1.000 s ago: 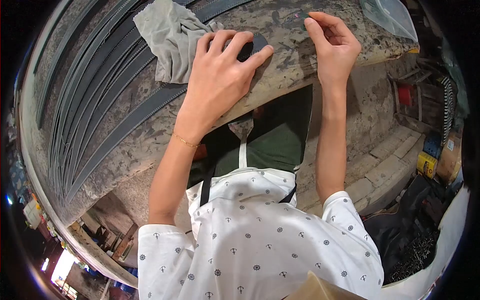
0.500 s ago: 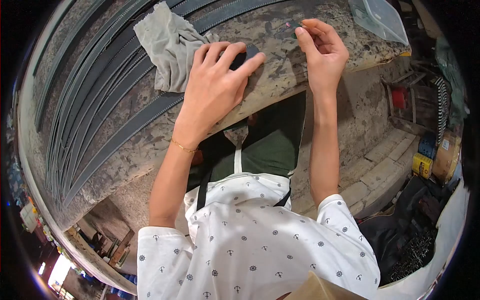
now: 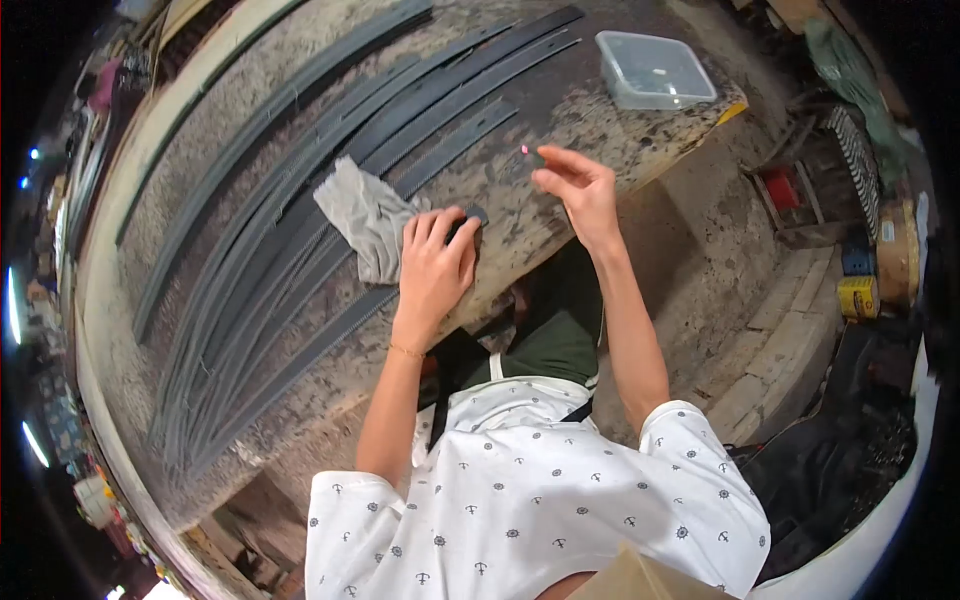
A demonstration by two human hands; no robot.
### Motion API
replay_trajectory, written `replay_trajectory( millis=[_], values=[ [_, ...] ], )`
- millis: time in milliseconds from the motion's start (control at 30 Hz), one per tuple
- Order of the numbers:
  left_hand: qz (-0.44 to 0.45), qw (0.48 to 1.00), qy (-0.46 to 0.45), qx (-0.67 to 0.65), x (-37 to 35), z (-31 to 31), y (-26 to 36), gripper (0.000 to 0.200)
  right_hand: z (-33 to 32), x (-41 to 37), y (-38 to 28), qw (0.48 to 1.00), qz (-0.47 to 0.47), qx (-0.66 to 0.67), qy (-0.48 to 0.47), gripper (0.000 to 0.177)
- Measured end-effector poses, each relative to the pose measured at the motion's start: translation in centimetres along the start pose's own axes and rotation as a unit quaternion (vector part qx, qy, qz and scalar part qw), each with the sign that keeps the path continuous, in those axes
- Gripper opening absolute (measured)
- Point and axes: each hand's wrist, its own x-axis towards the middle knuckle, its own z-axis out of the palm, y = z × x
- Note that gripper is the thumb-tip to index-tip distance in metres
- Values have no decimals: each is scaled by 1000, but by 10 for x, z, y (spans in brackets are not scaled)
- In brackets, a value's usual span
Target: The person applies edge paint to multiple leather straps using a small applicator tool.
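Strip [image 3: 330,346]: long, flat, grey, with a finely ridged edge; runs lower left to upper right across the bench [image 3: 557,122], passing beneath the left hand [image 3: 438,255].
Left hand: fingers bent; grip underneath hidden, cannot tell.
Right hand [image 3: 537,166]: pinching a tiny dark piece [image 3: 535,158], pink-tipped.
Cloth [image 3: 365,215]: soft, crumpled, beside left fingers.
Bench: rough, mottled.

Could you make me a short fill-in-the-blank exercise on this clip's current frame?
1. A thin bracelet circles the person's ____ wrist.
2. The crumpled cloth beside the left hand is ____ in colour.
3. The right hand pinches a small object with a bright ____ spot.
4. The clear plastic container stands on the worktable, nearer the ____ hand.

Missing words: left; grey; pink; right.
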Motion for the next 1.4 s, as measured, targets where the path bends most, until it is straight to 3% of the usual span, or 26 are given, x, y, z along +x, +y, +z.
replay_trajectory(
  millis=[133, 167, 400, 467, 533, 733, 933, 1400],
  values=[
    [1, 1000, -6, -13, 1, 2, -1, 28, -42, 2, -28, 998, 18, -43, 36, 20],
    [-7, 1000, -3, -11, 0, 3, -1, 27, -56, 7, -36, 993, -23, -103, 48, 19],
    [-26, 1000, -4, -14, 4, 5, -1, 25, -161, 51, -82, 962, 64, -265, 27, 16],
    [-27, 1000, -9, -12, 3, 3, 0, 25, -182, 66, -83, 903, 77, -410, -99, 13],
    [-28, 1000, -9, -8, 4, 3, 0, 26, -192, 82, -83, 901, 70, -413, -117, 14],
    [-27, 1000, -11, -12, 6, 3, 0, 29, -181, 102, -104, 782, 30, -586, -210, 11],
    [-33, 999, -24, -10, 6, 3, 0, 31, -183, 111, -101, 747, -80, -603, -268, 13],
    [-38, 999, -24, -13, 5, 5, 0, 29, -184, 109, -102, 755, -58, -596, -267, 10]
  ],
)
